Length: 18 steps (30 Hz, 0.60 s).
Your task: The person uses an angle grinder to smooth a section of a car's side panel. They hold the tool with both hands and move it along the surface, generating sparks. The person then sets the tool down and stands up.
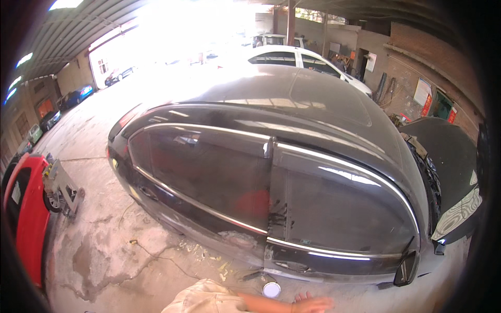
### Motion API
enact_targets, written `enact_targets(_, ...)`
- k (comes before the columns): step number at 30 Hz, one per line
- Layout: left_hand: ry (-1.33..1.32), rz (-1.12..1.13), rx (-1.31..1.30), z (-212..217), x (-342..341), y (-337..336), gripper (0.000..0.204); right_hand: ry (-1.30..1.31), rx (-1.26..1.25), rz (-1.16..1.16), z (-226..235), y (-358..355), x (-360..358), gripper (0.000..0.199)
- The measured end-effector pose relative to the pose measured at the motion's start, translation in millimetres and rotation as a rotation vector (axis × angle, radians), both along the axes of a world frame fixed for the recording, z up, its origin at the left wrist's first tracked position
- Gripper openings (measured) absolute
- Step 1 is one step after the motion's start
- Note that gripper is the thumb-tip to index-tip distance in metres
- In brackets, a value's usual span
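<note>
My left hand [313,304] is at the bottom edge, its forearm reaching rightward from a beige sleeve [206,295]. The fingers are stretched out and apart, with nothing seen in them; the lower part of the hand is cut off. Just left of it on the floor stands a round container with a white top [271,290]. Beyond lies the side of a dusty dark car [334,203], its two side windows and door handles facing me. The hand appears apart from the car. My right hand is not visible.
The dark car's hood [443,151] is raised at the right, and its side mirror [407,268] sticks out near me. A red car [31,219] and a grey wheeled stand [65,188] are at left. A cable [162,258] and scraps lie on the floor. A white car [297,57] stands behind.
</note>
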<state>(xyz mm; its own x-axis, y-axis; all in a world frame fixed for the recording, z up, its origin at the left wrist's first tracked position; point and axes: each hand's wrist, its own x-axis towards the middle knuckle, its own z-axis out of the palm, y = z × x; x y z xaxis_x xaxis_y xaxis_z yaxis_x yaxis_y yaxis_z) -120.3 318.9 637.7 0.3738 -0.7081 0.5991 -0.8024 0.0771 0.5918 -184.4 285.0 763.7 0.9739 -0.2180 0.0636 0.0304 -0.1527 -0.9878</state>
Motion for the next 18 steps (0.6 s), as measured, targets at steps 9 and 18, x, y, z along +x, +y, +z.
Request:
enact_targets(9, 1.678, 0.035, -0.429, -54, -33, 13, 0.077, -0.344, -0.441, 0.203, 9, -6, -41, 0.069)
enact_targets(18, 0.682, -0.208, -0.233, 60, -110, -10, 0.075, -0.163, -0.151, -0.272, -71, -52, -75, 0.055)
